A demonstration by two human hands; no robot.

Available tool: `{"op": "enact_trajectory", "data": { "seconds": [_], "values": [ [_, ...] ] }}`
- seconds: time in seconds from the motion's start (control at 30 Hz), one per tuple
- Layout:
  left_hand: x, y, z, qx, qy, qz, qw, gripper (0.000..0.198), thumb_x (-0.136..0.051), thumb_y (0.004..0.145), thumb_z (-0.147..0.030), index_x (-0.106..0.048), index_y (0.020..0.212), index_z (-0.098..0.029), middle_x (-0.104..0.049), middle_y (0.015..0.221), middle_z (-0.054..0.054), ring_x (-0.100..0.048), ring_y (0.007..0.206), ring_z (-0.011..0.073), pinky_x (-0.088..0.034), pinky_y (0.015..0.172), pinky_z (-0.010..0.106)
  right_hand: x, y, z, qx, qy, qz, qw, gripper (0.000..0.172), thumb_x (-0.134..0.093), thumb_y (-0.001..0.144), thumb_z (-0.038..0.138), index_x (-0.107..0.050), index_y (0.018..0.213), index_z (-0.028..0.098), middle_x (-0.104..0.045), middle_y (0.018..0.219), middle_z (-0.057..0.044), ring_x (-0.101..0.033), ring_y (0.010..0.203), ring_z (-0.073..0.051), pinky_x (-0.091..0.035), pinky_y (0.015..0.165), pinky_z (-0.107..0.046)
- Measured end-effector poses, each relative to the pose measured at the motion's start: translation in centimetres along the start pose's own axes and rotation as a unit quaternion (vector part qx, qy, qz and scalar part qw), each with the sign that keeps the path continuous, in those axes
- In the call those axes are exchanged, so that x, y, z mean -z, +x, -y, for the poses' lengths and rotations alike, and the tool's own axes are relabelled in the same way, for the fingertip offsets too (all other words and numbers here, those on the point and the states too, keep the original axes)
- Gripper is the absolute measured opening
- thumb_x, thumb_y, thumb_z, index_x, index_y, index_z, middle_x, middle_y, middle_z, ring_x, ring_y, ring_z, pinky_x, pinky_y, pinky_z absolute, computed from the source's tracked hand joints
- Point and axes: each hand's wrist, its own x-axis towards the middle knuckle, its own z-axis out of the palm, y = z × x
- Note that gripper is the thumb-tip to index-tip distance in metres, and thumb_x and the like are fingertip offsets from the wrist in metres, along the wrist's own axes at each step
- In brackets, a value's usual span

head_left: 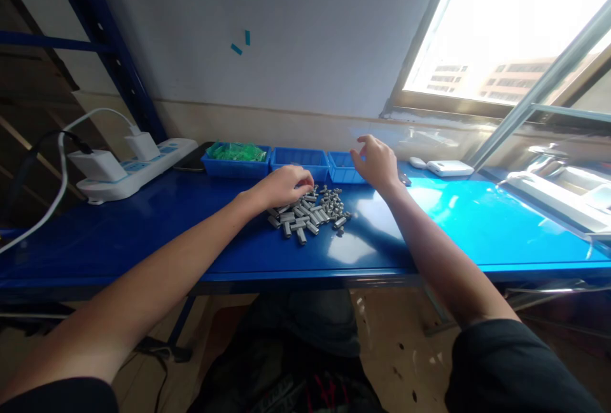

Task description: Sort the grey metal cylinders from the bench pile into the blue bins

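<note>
On the blue table lies a pile of grey metal hex standoffs [300, 217], with small metal screws [333, 204] heaped at its right side. My left hand [285, 185] is over the back left of the pile, its fingers curled in toward the thumb; whatever they hold, if anything, is hidden. Farther right, my right hand [378, 161] hovers by the right blue bin [344, 171], thumb and fingers apart and nothing visible between them. A middle blue bin [300, 158] stands behind my left hand.
A left blue bin [236, 168] holds green plastic bags [238, 152]. To its left, a white power strip [138, 170] carries plugged-in chargers and cables. A white device [450, 168] lies near the window, and a metal frame [513, 114] rises at the right.
</note>
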Motion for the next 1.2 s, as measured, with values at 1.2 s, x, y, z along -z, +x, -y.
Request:
{"op": "enact_trajectory", "data": {
  "seconds": [1.2],
  "values": [
    [3.0,-0.9,4.5,0.163,-0.090,0.054,0.981,0.028,-0.057,0.076,-0.035,-0.048,0.097,-0.020,-0.069,0.088,0.004,-0.065,0.080,0.0187,-0.048,0.068,0.026,-2.2,-2.0,6.6,0.177,0.142,0.095,0.969,0.029,-0.054,0.090,0.032,-0.061,0.114,0.016,-0.066,0.100,-0.009,-0.054,0.097,-0.024,-0.041,0.090,-0.038]
  ]
}}
